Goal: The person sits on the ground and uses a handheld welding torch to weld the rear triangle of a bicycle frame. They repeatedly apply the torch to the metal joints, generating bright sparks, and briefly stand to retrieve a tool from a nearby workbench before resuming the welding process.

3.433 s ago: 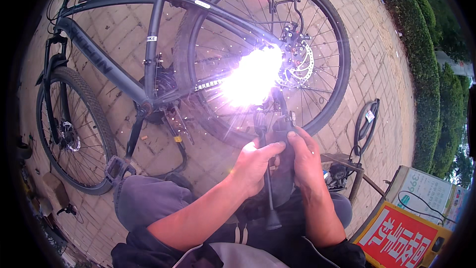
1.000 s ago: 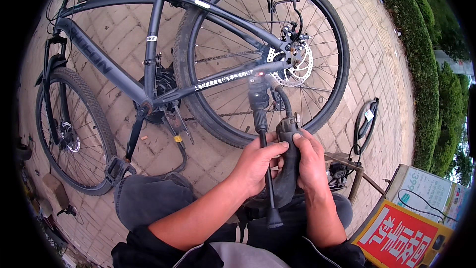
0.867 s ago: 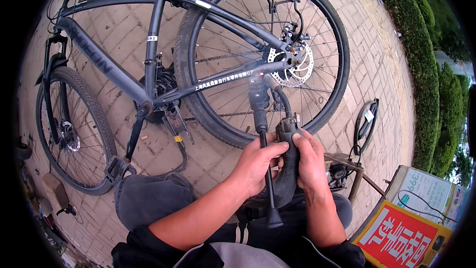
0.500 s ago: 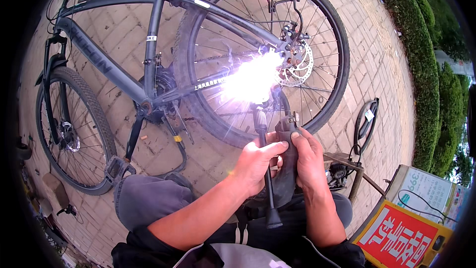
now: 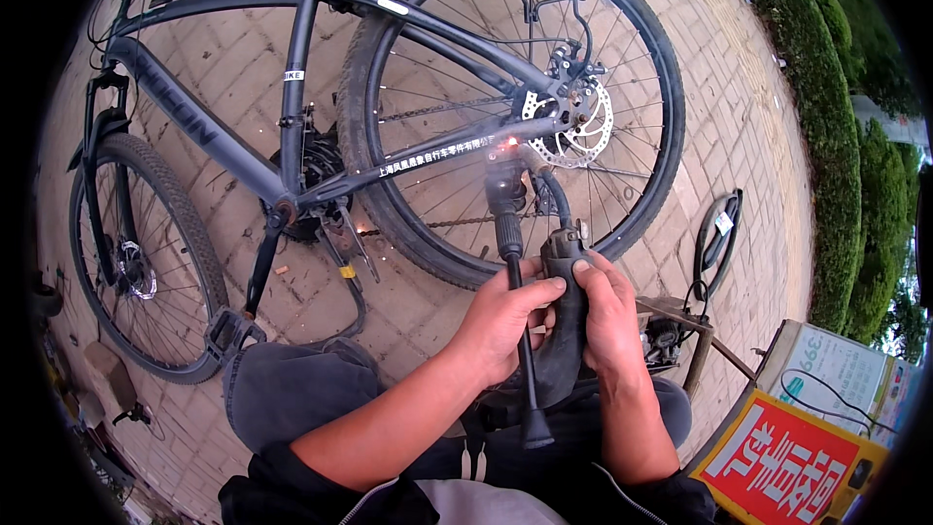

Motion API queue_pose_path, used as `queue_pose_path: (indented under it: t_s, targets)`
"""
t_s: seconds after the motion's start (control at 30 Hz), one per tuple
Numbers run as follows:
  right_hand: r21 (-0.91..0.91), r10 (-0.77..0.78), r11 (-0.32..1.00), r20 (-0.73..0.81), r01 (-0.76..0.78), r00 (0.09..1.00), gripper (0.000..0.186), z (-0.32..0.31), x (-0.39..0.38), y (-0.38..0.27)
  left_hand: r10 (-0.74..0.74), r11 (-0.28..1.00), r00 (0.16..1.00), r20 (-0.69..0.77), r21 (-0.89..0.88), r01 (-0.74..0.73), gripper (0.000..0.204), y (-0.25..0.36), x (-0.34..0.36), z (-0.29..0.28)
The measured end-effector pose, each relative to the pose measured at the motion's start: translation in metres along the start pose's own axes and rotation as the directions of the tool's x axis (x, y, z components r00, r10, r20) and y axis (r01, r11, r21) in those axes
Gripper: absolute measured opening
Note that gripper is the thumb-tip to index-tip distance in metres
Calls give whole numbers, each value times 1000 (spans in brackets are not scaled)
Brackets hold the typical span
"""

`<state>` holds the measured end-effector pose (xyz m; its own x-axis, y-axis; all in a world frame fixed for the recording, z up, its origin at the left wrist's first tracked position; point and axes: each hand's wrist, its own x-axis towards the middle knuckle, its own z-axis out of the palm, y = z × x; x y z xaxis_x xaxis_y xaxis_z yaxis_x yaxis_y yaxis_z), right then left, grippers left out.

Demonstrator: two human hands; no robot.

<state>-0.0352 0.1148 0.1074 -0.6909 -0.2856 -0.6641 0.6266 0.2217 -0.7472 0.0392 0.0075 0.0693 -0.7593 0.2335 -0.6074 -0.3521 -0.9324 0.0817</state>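
Observation:
Both of my hands hold a black welding torch (image 5: 566,321) with a curved neck and a long rod-like back cap. My left hand (image 5: 501,319) is closed around the side with the back cap, its thumb across the handle. Closed on the handle's other side, my right hand (image 5: 604,306) has its thumb near the top. The torch head points at the lower rear tube of a grey bicycle (image 5: 398,170), beside the disc brake rotor (image 5: 593,131). A small orange-red glow (image 5: 512,141) shows on the tube, with faint smoke. The torch tip is hard to make out.
The bicycle stands across brick paving, with its rear wheel (image 5: 671,97) in front of me and a pedal (image 5: 233,332) near my left knee. A wooden frame (image 5: 695,340) and a yellow-edged red sign (image 5: 777,467) are at right. A black strip-shaped part (image 5: 719,243) lies beyond.
The bright white welding arc has gone out, leaving a small glowing spot and thin smoke. The torch head and tube now show. My hands have barely moved.

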Motion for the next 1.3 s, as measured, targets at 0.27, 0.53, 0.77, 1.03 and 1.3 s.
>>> queue_pose_path:
  t_s: [0.27,0.53,0.77,1.03,1.3]
  targets:
    - [-22,-10,1000,1,10,1000,29,1,2,0,2,1000,1000,-24,26,-1,22,1,0,1]
    - [-64,-53,997,-22,52,998,31,2,4,3,-19,1000,990,-138,-3,19,26,4,-3,6]
    - [-76,-27,997,-28,25,999,34,3,1,1,-9,1000,991,-132,-2,9,28,4,-3,6]
    - [-18,-26,1000,-54,25,998,32,-1,0,1,-9,1000,999,-33,21,10,20,3,-2,3]
    - [-74,0,997,-36,-3,999,33,2,-2,-3,5,999,999,-34,44,-3,18,2,-1,0]
